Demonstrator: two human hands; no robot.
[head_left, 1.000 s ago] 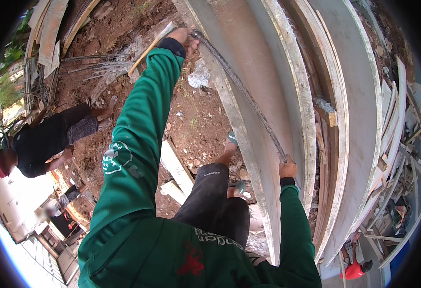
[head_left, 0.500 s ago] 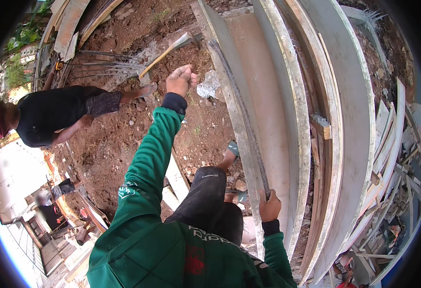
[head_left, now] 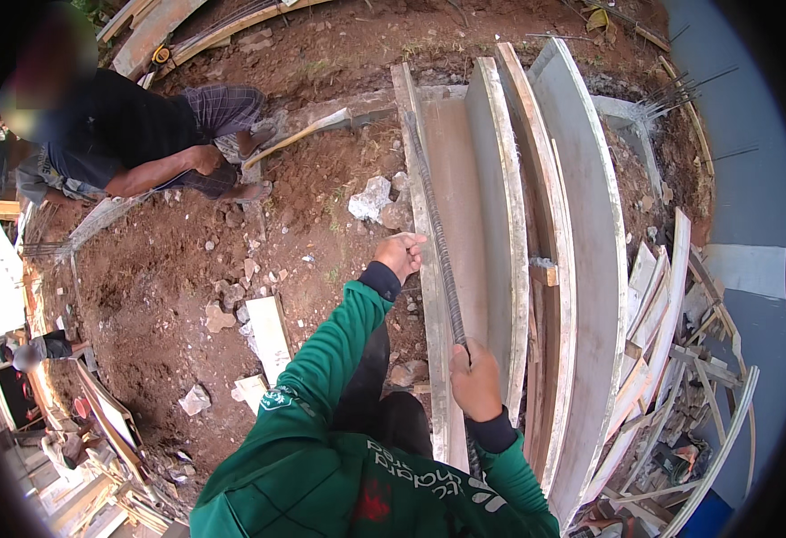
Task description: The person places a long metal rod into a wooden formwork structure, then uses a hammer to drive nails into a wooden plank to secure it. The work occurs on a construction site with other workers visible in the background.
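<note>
My right hand [head_left: 476, 381] is closed around a long, dark ribbed steel bar [head_left: 446, 260]. The bar runs lengthwise along the left side of a U-shaped wooden formwork trough [head_left: 455, 170], and its near end passes beneath my right wrist. My left hand [head_left: 401, 255] is at the trough's left edge, close to the bar, its fingers curled together. Whether anything thin sits in those fingers, I cannot make out.
A wooden-handled tool [head_left: 296, 142] lies on the soil ahead, near a pale rock [head_left: 371, 199]. At the left a co-worker in a black shirt [head_left: 110, 125] crouches. Scrap planks [head_left: 653, 323] are heaped on the right, beside a grey wall [head_left: 747, 206].
My left hand has come down and right, to the trough's edge. The bar now extends past my right hand toward me. The co-worker's posture has changed, and my view has shifted.
</note>
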